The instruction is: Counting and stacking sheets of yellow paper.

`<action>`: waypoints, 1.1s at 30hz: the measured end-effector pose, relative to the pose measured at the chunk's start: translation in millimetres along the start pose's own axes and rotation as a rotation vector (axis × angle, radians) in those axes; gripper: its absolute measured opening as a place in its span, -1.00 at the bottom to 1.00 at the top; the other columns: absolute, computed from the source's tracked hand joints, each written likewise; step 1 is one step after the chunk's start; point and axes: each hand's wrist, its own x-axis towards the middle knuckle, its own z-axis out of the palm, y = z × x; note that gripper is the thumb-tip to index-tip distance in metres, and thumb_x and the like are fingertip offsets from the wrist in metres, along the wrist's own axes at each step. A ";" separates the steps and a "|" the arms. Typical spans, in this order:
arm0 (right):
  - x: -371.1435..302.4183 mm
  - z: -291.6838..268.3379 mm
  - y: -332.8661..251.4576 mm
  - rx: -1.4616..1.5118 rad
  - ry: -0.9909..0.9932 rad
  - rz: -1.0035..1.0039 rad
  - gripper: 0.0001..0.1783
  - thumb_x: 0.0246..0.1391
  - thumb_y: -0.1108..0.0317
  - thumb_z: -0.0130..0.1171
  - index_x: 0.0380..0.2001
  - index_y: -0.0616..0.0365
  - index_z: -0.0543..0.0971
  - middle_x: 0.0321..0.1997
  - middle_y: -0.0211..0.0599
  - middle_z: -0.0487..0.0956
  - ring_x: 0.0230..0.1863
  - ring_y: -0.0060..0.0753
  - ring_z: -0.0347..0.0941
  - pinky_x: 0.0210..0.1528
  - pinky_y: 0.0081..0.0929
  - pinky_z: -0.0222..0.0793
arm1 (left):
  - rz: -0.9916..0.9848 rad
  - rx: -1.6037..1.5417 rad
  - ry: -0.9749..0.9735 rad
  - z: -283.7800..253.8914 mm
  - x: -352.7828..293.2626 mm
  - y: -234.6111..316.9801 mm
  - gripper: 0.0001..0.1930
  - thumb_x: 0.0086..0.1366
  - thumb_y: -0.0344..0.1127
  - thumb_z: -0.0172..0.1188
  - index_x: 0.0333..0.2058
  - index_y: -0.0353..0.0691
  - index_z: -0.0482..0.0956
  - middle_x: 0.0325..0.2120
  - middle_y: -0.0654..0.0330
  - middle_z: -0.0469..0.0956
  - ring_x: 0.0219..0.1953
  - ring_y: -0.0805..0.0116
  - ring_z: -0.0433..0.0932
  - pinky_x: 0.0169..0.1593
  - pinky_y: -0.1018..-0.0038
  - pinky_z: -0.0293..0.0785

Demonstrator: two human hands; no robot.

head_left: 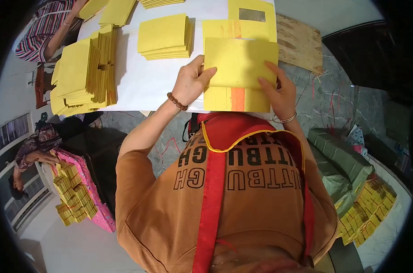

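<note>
Both hands are at a folded yellow ribbed sheet point(240, 61) near the table's front edge. My left hand point(190, 79) pinches its left edge, thumb on top and the other fingers partly hidden. At the right edge, my right hand point(279, 91) grips with thumb and forefinger on the upper face; its other fingers are partly hidden. Below the upper flap shows a lower yellow part with an orange stripe point(237, 99). Just beyond lie more flat yellow sheets point(257, 34), one with a dark grey rectangle.
A tall stack of folded yellow pieces point(74, 68) stands at the table's left, and a smaller stack point(163, 36) in the middle. A wooden board point(299, 43) lies right of the table. Another person's arm point(61, 36) reaches in at the far left. Yellow bundles point(370, 209) sit lower right.
</note>
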 end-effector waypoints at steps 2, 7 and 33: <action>2.3 -4.6 -6.2 -0.153 -0.103 0.040 -0.58 -0.09 0.34 0.23 -0.10 0.19 0.49 -0.20 -0.15 0.57 -0.22 -0.47 0.50 -0.20 -0.57 0.37 | -0.081 -0.057 -0.005 -0.1 2.3 7.0 -0.80 0.18 -0.36 0.13 -0.31 -0.39 0.40 -0.76 0.21 0.41 -0.71 0.56 0.32 -0.62 0.52 0.21; 8.0 -1.4 8.9 -0.059 -0.078 0.083 -0.58 -0.10 0.32 0.23 -0.09 0.14 0.51 -0.20 -0.10 0.57 -0.25 -0.39 0.53 -0.21 -0.53 0.39 | -0.139 0.004 0.038 1.8 5.5 10.9 -0.45 0.16 -0.40 0.12 0.11 -0.30 0.15 -0.76 0.27 0.40 -0.70 0.55 0.31 -0.59 0.55 0.24; -7.3 -0.2 -1.0 -0.549 0.033 -0.228 -0.57 -0.12 0.23 0.22 -0.09 0.03 0.51 0.12 -0.12 0.36 0.09 -0.24 0.32 -0.01 -0.30 0.26 | 0.613 0.962 -0.240 31.8 -15.4 20.4 -0.26 0.14 0.16 -0.01 0.19 -0.18 0.12 0.20 0.02 0.09 0.24 0.07 0.05 0.23 0.15 -0.05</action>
